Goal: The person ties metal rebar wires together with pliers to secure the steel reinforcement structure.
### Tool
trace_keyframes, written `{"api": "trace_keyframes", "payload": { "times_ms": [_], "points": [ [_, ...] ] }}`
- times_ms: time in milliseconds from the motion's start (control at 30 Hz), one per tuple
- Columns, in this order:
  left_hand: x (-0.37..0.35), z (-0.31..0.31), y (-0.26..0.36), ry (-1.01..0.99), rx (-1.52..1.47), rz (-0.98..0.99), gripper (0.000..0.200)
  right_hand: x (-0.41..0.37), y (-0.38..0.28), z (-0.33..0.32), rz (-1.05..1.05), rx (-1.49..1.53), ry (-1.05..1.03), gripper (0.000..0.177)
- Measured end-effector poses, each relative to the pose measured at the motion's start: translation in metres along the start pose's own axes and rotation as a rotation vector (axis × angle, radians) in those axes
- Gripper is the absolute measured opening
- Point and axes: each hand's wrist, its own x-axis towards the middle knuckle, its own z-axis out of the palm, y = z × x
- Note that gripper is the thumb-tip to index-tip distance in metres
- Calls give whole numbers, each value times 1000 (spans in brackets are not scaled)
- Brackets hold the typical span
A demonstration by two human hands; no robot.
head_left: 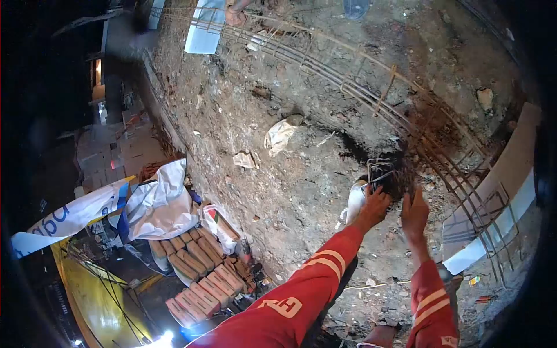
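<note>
Thin bent steel stirrups [381, 165] stand above the dirt near the middle right. My left hand [374, 207] reaches to their lower ends, its fingers curled at the wires. To the right, my right hand [415, 211] is raised with thumb and fingers pointing up and apart; I make out nothing held in it. A white sack [355, 200] lies just left of my left hand. Both arms wear red sleeves with pale stripes.
A long rebar cage [331, 72] runs diagonally across the ground, its right end over a pale board [487, 203]. Another white board [204, 26] lies at the top, near a person's foot [235, 16]. Stacked bricks [203, 296] and plastic sheeting [162, 203] are lower left.
</note>
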Motion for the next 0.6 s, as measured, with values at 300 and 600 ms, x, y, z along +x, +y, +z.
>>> {"api": "trace_keyframes", "payload": {
  "times_ms": [300, 600],
  "points": [
    [-22, -83, 55, -202, -166, -139, 66, -153, 50, -4, 194, 746, 15, 14],
    [-127, -114, 189, -315, -526, -532, 52, -266, 0, -167, 502, 890, -24, 16]
  ]
}}
